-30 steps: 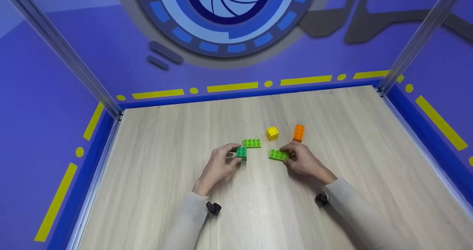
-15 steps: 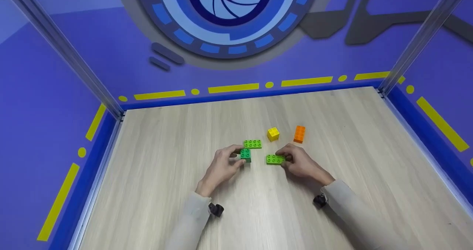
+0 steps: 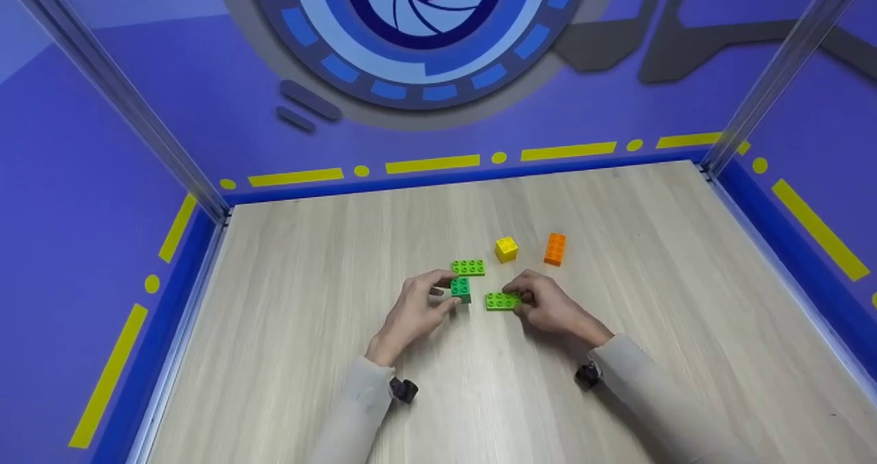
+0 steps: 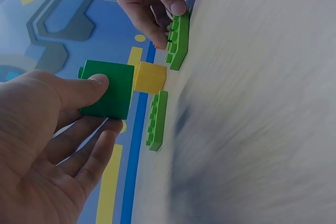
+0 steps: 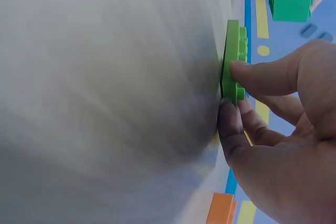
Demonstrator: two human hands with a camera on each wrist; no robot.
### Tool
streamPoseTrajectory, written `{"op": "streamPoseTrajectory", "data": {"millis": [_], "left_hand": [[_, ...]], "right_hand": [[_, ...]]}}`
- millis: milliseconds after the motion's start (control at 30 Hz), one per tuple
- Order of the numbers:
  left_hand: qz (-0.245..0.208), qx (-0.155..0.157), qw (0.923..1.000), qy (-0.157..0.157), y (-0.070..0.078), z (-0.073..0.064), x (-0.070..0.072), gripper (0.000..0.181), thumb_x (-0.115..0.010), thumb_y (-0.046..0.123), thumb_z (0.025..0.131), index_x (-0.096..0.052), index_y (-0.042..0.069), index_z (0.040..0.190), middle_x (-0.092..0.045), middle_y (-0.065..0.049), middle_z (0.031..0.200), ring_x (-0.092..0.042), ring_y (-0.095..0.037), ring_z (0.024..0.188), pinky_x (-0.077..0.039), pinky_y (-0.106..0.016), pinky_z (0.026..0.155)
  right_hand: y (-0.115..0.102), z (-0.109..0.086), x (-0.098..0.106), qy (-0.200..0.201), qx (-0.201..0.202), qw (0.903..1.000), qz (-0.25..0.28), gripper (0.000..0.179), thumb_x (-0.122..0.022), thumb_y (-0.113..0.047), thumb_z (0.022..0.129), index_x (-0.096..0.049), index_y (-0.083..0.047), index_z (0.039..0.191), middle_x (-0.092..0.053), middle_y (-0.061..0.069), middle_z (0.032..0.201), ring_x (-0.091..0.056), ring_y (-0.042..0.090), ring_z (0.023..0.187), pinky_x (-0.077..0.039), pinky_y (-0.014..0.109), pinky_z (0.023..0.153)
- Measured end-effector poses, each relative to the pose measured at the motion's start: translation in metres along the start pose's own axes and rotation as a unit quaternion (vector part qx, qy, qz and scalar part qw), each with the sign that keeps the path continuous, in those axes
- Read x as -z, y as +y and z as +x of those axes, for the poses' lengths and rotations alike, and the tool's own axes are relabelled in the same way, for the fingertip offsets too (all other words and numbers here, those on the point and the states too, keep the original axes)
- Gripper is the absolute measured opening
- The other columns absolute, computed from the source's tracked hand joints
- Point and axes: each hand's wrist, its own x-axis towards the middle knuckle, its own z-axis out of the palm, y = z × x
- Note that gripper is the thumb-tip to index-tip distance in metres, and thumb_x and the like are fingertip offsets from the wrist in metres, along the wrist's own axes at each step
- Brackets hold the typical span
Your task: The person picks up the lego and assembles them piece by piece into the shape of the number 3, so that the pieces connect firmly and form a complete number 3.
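Observation:
Between thumb and fingers, my left hand [image 3: 414,311] pinches a dark green square brick [image 4: 116,90], studs up and lifted above the table in the left wrist view. My right hand [image 3: 546,304] grips the right end of a flat lime green brick [image 3: 501,301], thumb on its near side, low at the table surface. The green brick is just left of that lime brick, with a small gap between them in the head view. A second flat lime brick [image 3: 468,267] lies on the table just beyond the left fingertips.
A yellow square brick [image 3: 506,249] stands farther back on the wooden table [image 3: 329,258]. To its right lies an orange oblong brick [image 3: 555,249]. Blue printed panels [image 3: 171,107] wall the table at the back and both sides.
My right hand has drawn the lime brick left and toward me. My left hand has carried the dark green brick slightly right, so the two bricks are closer together.

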Motion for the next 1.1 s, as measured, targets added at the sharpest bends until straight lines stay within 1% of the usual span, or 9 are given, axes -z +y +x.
{"op": "streamPoseTrajectory", "data": {"millis": [100, 233, 367, 467, 533, 700, 800, 900, 1100], "left_hand": [[0.001, -0.006, 1.0, 0.001, 0.001, 0.001, 0.0, 0.04, -0.078, 0.012, 0.099, -0.069, 0.01, 0.138, -0.074, -0.005, 0.13, -0.071, -0.019, 0.119, -0.06, -0.028, 0.1], [0.005, -0.018, 0.9998, 0.002, 0.002, 0.001, -0.001, 0.041, -0.079, 0.013, 0.098, -0.069, 0.006, 0.138, -0.074, -0.008, 0.132, -0.072, -0.022, 0.12, -0.06, -0.031, 0.102], [0.001, -0.02, 0.9998, -0.001, 0.0, 0.0, -0.002, 0.042, -0.079, 0.011, 0.098, -0.069, 0.003, 0.138, -0.074, -0.01, 0.132, -0.073, -0.023, 0.12, -0.06, -0.035, 0.102], [-0.006, -0.017, 0.9998, -0.004, -0.001, 0.001, -0.004, 0.042, -0.08, 0.009, 0.097, -0.069, 0.004, 0.137, -0.074, -0.01, 0.132, -0.073, -0.022, 0.119, -0.06, -0.033, 0.102], [-0.01, -0.016, 0.9998, -0.006, -0.001, 0.002, -0.005, 0.042, -0.08, 0.008, 0.097, -0.069, 0.004, 0.137, -0.074, -0.01, 0.132, -0.073, -0.022, 0.119, -0.06, -0.03, 0.101], [-0.021, -0.018, 0.9996, -0.01, -0.002, 0.002, -0.008, 0.043, -0.08, 0.006, 0.096, -0.069, 0.002, 0.137, -0.075, -0.012, 0.13, -0.072, -0.025, 0.12, -0.059, -0.026, 0.1], [-0.024, -0.02, 0.9994, -0.011, -0.003, 0.002, -0.009, 0.043, -0.08, 0.006, 0.096, -0.069, 0.001, 0.137, -0.075, -0.013, 0.129, -0.072, -0.026, 0.12, -0.06, -0.027, 0.101], [-0.025, -0.023, 0.9994, -0.011, -0.003, 0.002, -0.01, 0.043, -0.08, 0.006, 0.096, -0.068, 0.001, 0.137, -0.075, -0.013, 0.129, -0.073, -0.026, 0.12, -0.06, -0.029, 0.101], [-0.028, -0.024, 0.9993, -0.011, -0.004, 0.002, -0.012, 0.045, -0.081, 0.006, 0.095, -0.068, -0.001, 0.137, -0.075, -0.013, 0.131, -0.073, -0.025, 0.119, -0.061, -0.036, 0.101]], "right_hand": [[-0.001, 0.002, -0.002, -0.001, 0.002, 1.0, 0.002, 0.039, -0.067, 0.01, 0.09, -0.076, -0.003, 0.126, -0.067, 0.009, 0.116, -0.059, 0.02, 0.096, -0.051, 0.029, 0.085], [-0.004, 0.004, -0.005, -0.002, 0.009, 0.9999, -0.005, 0.038, -0.067, 0.01, 0.09, -0.076, -0.003, 0.124, -0.068, 0.008, 0.115, -0.06, 0.019, 0.097, -0.052, 0.029, 0.085], [-0.005, 0.005, -0.007, -0.005, 0.014, 0.9999, -0.006, 0.038, -0.067, 0.011, 0.09, -0.076, -0.003, 0.124, -0.068, 0.008, 0.115, -0.06, 0.019, 0.098, -0.053, 0.03, 0.085], [-0.006, 0.005, -0.008, -0.007, 0.015, 0.9999, -0.001, 0.038, -0.067, 0.01, 0.091, -0.076, -0.003, 0.125, -0.067, 0.008, 0.115, -0.059, 0.02, 0.098, -0.051, 0.029, 0.084], [-0.006, 0.006, -0.008, -0.008, 0.015, 0.9999, 0.003, 0.038, -0.067, 0.01, 0.091, -0.076, -0.004, 0.125, -0.066, 0.008, 0.116, -0.058, 0.02, 0.097, -0.049, 0.028, 0.082], [-0.007, 0.006, -0.01, -0.01, 0.009, 0.9999, 0.007, 0.038, -0.067, 0.01, 0.091, -0.076, -0.005, 0.125, -0.065, 0.008, 0.116, -0.056, 0.019, 0.094, -0.047, 0.027, 0.08], [-0.008, 0.006, -0.012, -0.012, 0.006, 0.9999, 0.007, 0.038, -0.067, 0.011, 0.092, -0.076, -0.005, 0.125, -0.065, 0.008, 0.117, -0.057, 0.02, 0.095, -0.048, 0.027, 0.08], [-0.009, 0.007, -0.012, -0.012, 0.011, 0.9998, 0.007, 0.038, -0.067, 0.01, 0.092, -0.076, -0.005, 0.125, -0.065, 0.008, 0.117, -0.058, 0.02, 0.096, -0.049, 0.028, 0.081], [-0.009, 0.009, -0.013, -0.012, 0.023, 0.9997, 0.006, 0.038, -0.068, 0.009, 0.093, -0.076, -0.006, 0.126, -0.066, 0.008, 0.116, -0.057, 0.02, 0.094, -0.048, 0.026, 0.079]]}}
